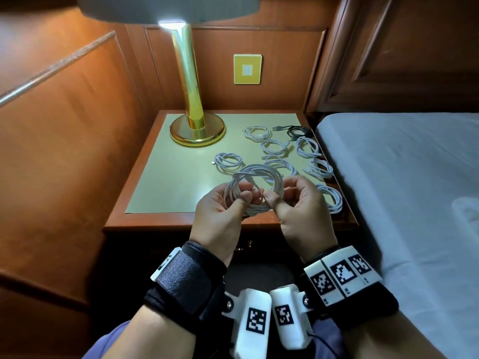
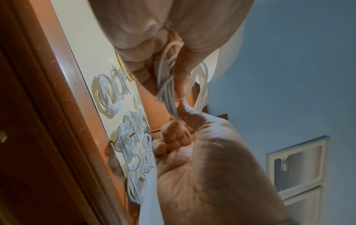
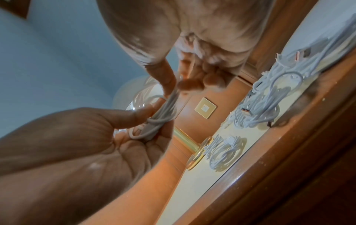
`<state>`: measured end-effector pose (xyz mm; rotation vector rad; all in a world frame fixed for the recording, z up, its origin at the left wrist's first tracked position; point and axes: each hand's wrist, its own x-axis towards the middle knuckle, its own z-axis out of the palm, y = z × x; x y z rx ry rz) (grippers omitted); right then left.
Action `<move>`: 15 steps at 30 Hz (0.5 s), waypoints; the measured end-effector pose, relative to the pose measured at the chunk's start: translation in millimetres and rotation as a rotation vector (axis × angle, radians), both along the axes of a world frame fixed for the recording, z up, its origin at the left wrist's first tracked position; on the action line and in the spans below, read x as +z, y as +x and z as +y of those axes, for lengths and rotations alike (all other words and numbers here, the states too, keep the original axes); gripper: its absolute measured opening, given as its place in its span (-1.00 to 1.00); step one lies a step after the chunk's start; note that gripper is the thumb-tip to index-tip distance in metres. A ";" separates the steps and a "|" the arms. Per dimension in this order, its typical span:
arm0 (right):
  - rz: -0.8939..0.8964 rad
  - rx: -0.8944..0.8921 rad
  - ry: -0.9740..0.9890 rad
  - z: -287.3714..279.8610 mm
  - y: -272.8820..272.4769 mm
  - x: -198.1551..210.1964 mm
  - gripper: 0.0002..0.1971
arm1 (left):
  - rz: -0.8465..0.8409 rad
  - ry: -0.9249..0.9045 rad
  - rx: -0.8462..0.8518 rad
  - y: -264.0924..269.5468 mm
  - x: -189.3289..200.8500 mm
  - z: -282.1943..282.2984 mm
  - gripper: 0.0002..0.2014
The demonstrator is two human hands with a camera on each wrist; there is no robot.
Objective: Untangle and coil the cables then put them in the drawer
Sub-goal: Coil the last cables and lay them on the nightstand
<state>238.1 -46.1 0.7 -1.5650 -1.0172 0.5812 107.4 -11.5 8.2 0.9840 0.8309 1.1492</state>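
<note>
Black wristbands point(image 1: 186, 283), white tagged camera mounts point(image 1: 252, 322)

White coil point(image 1: 252, 187) in the hands; more white coils point(image 1: 229, 161) and one black cable point(image 1: 298, 131) lie on a pale green top point(image 1: 166, 182). Reddish-brown wood nightstand point(image 1: 145, 224) and panelling. Gold lamp point(image 1: 193, 110) (shiny). Yellow wall plate point(image 1: 247, 69). Light blue sheet point(image 1: 404, 177). Black-and-white checkered tags point(image 1: 339, 273) on black wristbands.

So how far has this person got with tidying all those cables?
Mostly coiled: several white coiled cables and one black coiled cable lie on the wooden nightstand. The left hand and right hand hold one more white cable coil, finishing it. Nothing is stowed yet; no open drawer shows.
</note>
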 end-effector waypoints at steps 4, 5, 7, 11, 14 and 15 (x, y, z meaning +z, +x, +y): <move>-0.369 -0.132 0.226 -0.3 -0.7 0.3 -0.63 | -0.023 -0.024 -0.008 1.5 0.9 -2.7 -0.82; -0.415 -0.118 0.268 0.1 -0.5 -0.6 -0.65 | -0.029 -0.027 -0.012 1.5 1.6 -3.8 -0.80; -0.396 -0.065 0.305 0.1 -0.4 -0.6 -0.68 | -0.008 -0.014 -0.016 1.0 2.0 -4.6 -0.84; -0.346 0.010 0.195 -0.7 -0.4 0.2 -0.70 | 0.123 0.115 -0.023 -2.0 1.4 -2.0 -0.88; -0.262 0.079 0.067 -0.9 -0.7 3.4 -0.72 | 0.308 0.274 -0.046 -5.9 -0.9 0.3 -0.89; -0.173 0.121 0.042 -1.9 -1.2 6.6 -0.69 | 0.343 0.294 -0.061 -7.3 -1.6 0.9 -0.87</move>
